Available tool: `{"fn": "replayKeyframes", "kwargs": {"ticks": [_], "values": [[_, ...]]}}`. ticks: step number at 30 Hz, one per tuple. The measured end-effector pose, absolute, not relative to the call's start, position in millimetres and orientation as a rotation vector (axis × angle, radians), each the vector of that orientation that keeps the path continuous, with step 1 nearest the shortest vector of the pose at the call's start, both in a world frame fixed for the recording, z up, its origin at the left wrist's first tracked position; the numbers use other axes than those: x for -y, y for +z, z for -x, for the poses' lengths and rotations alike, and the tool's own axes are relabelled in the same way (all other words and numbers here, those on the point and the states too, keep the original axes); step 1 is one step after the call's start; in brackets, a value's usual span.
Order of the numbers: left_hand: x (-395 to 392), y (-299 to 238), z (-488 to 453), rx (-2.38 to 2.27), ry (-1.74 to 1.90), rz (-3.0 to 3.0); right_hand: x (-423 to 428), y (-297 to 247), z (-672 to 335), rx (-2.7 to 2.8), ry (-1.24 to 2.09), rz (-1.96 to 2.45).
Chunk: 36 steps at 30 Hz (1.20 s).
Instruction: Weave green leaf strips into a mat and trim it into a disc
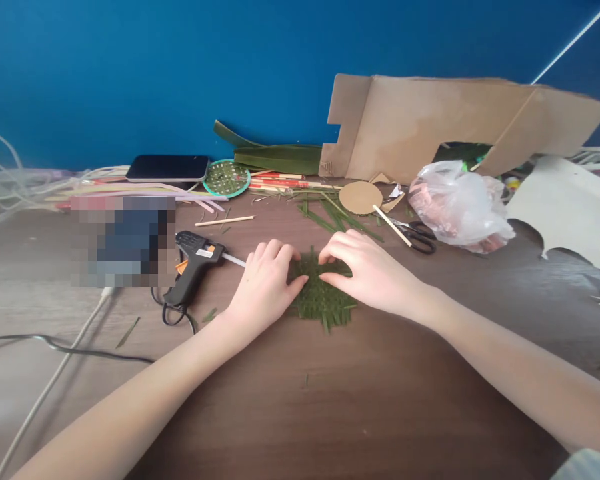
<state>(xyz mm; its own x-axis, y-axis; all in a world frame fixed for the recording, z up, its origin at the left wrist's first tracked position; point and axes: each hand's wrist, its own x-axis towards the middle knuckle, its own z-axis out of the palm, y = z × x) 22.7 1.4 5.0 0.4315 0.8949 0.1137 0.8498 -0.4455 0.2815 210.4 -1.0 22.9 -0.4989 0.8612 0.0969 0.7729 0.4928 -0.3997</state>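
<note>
A small woven mat of green leaf strips [327, 303] lies flat on the brown table, its strip ends ragged along the front edge. My left hand [270, 277] is at the mat's left side, thumb and fingertips curled onto the weave. From the right, my right hand [353, 267] pinches at the upper middle of the mat with thumb and forefinger. Just left of my left hand lies a black glue gun [195, 263] with a pale glue stick in its back. Loose green leaf strips [330, 215] are scattered behind the mat.
Farther back are a round cardboard disc [361, 198], black scissors [420, 238], a wooden stick [393, 227] and a plastic bag [460, 207]. A round woven piece with a teal rim [227, 179] lies near a phone [168, 168]. Cut cardboard [405, 127] leans against the blue wall.
</note>
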Motion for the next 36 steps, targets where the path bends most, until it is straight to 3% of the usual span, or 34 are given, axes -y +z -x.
{"fn": "replayKeyframes", "kwargs": {"ticks": [8, 36], "values": [[-1, 2, -22, -1.496, 0.400, -2.504, 0, 6, -208, 2.352, 0.624, 1.416], [-2, 1, -21, -1.567, 0.454, -2.420, -6, -1, -210, 2.333, 0.711, 1.304]]}}
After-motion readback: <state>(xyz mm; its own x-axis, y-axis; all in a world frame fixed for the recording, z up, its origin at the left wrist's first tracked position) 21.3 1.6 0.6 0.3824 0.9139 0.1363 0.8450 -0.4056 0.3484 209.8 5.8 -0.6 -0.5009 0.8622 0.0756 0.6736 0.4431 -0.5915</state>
